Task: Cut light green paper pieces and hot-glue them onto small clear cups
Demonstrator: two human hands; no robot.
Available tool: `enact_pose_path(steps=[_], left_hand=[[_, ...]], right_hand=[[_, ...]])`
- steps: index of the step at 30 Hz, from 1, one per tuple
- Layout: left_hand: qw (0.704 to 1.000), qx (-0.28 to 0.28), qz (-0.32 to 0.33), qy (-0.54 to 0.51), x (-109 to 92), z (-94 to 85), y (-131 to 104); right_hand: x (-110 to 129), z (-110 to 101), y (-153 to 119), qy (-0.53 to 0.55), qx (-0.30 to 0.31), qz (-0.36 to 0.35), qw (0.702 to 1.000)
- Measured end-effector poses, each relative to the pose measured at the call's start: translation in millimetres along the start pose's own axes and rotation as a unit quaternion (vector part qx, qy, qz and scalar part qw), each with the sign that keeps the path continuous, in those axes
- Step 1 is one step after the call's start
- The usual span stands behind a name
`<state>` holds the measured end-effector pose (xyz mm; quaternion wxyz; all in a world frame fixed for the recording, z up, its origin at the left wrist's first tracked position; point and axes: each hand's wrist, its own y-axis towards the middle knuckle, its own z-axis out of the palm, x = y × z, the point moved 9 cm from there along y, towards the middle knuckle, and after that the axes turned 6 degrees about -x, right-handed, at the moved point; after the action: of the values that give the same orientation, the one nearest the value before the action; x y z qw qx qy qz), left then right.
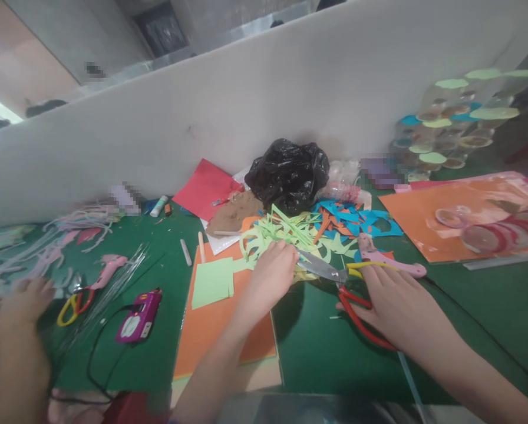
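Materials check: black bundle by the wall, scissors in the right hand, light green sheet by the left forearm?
Black bundle: thin plastic film, glossy; crumpled folds with sharp highlights.
Scissors: blades look like smooth metal, grey with a soft sheen; handles probably plastic, solid red and yellow.
Light green sheet: likely paper or thin card, matte; flat, even colour, slit at one edge.

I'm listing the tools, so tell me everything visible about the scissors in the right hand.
The scissors have silvery, metal-looking blades joined at a pivot and two plastic-looking handles, one yellow, one red, spread apart. The right hand holds them over the green table, blades pointing towards the left hand; whether the tips touch it is unclear.
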<state>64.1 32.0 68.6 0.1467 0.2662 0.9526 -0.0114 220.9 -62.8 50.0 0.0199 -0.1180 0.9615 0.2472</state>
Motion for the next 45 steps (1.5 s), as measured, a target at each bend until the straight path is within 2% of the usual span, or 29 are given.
enact_pose_path(steps=[7,9,13,19,24,29,33,37,39,41,43,45], left_hand=[[0.991,-0.034,-0.057,-0.117,-3,-4.8,1],[0.983,-0.055,-0.086,-0.152,3,-7.4,4],[0.964,-0.127,-0.142,-0.187,29,-19.7,9],[0.955,-0.151,-0.14,-0.212,42,-29.1,7],[0.951,-0.131,-0.151,-0.234,53,-17.9,13],[0.958,-0.15,-0.129,-0.208,62,-17.6,17],[0.962,-0.109,-0.15,-0.199,63,-13.7,-2],[0.956,-0.115,-0.19,-0.19,65,-9.7,-43],[0.95,-0.102,-0.222,-0.193,67,1.6,-63],[0.951,-0.09,-0.225,-0.192,66,13.9,-78],[0.958,-0.08,-0.213,-0.176,62,24.6,-86],[0.965,-0.071,-0.2,-0.152,58,33.1,-90]], right_hand=[[-2,-7,-4,-0.014,-0.004,0.021,1.0],[-2,-9,-5,-0.019,-0.005,0.028,0.999],[-5,-10,-12,-0.023,-0.006,0.037,0.999],[-9,-3,-19,-0.014,0.007,0.061,0.998],[-6,0,-16,-0.003,0.02,0.07,0.997],[-9,4,-19,-0.001,0.051,0.108,0.993],[-13,6,-25,0.008,0.078,0.132,0.988],[-16,7,-26,0.008,0.125,0.181,0.976],[-15,13,-25,0.023,0.174,0.217,0.96],[-11,19,-23,0.028,0.215,0.238,0.947],[-4,23,-16,0.014,0.22,0.235,0.947],[4,24,-7,-0.008,0.19,0.219,0.957]])
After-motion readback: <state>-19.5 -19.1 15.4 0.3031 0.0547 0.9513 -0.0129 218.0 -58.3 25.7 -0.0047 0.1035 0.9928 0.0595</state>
